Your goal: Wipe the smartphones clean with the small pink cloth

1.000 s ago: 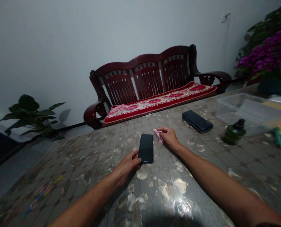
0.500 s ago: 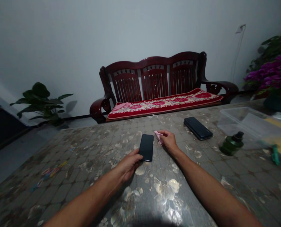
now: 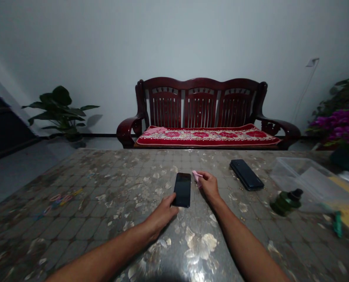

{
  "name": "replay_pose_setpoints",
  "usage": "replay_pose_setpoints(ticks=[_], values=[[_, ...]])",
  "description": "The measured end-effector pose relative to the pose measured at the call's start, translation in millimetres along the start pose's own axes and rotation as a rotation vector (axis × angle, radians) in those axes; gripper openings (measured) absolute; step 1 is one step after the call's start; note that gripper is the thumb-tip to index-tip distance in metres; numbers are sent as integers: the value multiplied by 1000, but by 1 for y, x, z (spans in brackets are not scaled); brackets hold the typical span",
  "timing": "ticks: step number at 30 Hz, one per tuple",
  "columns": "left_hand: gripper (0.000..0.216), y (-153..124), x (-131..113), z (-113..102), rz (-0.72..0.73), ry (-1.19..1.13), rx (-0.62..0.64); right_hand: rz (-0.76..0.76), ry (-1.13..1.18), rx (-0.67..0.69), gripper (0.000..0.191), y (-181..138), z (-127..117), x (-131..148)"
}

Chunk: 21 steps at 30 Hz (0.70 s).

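A black smartphone (image 3: 182, 190) lies face up on the patterned table, its screen dark. My left hand (image 3: 164, 211) grips its lower left corner, fingers along the left edge and the thumb at the bottom edge. Just right of the phone, my right hand (image 3: 208, 185) pinches a small folded pink cloth (image 3: 196, 177); the fingers hide part of it. The cloth is apart from the phone.
A stack of dark phones (image 3: 246, 175) lies to the right, near a green pump bottle (image 3: 286, 202) and a clear plastic box (image 3: 294, 166). Far right is a green object (image 3: 337, 224). Colourful scissors (image 3: 64, 199) lie left. A wooden bench (image 3: 202, 84) stands behind the table (image 3: 103, 235).
The view has levelled and shifted. My left thumb has moved off the phone's screen to its bottom edge. My right hand still holds the pink cloth beside the phone.
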State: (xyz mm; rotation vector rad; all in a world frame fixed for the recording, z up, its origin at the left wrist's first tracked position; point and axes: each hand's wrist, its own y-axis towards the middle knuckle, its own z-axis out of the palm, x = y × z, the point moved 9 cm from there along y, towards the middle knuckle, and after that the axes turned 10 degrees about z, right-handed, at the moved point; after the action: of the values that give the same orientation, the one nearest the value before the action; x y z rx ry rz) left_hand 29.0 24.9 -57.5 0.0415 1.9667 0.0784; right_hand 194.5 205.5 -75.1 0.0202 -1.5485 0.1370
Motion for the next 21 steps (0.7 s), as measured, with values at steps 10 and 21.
replay_pose_setpoints(ticks=[10, 21], values=[[36, -15, -26, 2, 703, 937, 96, -15, -60, -26, 38, 6, -4, -2], [18, -4, -37, -2, 866, 826, -84, -562, -728, 203, 34, -23, 57, 52]])
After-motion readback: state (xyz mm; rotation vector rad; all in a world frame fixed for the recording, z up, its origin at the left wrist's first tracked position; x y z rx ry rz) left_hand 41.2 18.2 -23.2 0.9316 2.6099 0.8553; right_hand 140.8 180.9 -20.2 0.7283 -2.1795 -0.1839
